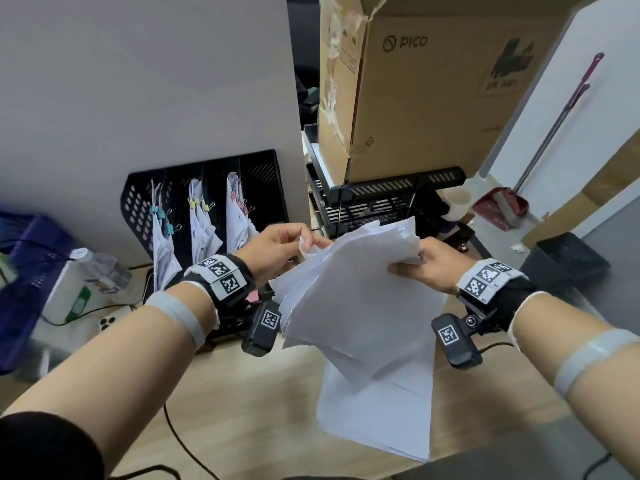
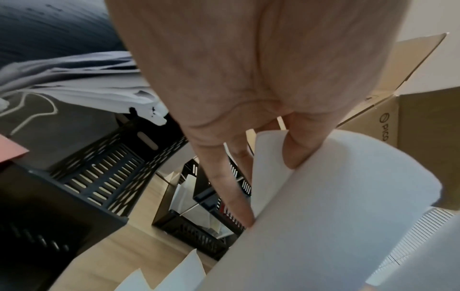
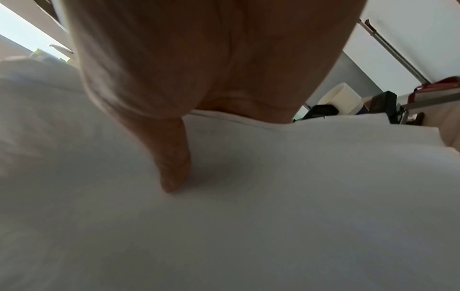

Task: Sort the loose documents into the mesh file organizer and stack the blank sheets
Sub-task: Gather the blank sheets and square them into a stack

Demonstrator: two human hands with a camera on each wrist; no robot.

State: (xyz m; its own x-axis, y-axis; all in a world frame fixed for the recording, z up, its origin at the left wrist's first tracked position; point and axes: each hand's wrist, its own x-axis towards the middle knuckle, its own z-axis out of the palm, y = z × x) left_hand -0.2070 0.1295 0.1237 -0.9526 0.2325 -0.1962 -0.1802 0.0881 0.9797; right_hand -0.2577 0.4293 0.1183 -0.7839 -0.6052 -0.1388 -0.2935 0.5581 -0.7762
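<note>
A loose bundle of blank white sheets (image 1: 356, 292) hangs in the air over the wooden desk. My left hand (image 1: 287, 242) pinches a curled top-left corner of a sheet (image 2: 348, 196). My right hand (image 1: 419, 265) grips the bundle's right edge, thumb pressing on the top sheet (image 3: 248, 196). Beneath the bundle a flat stack of white sheets (image 1: 377, 414) lies on the desk. The black mesh file organizer (image 1: 207, 202) leans against the wall at the left, its slots holding clipped documents (image 1: 204, 216) with coloured binder clips.
A black stacked letter tray (image 1: 381, 199) stands behind the hands with a large cardboard box (image 1: 433, 84) on top. A blue crate (image 1: 24, 271), a plastic bottle (image 1: 79, 282) and a phone (image 1: 107, 323) sit at the left. Cables cross the desk's front.
</note>
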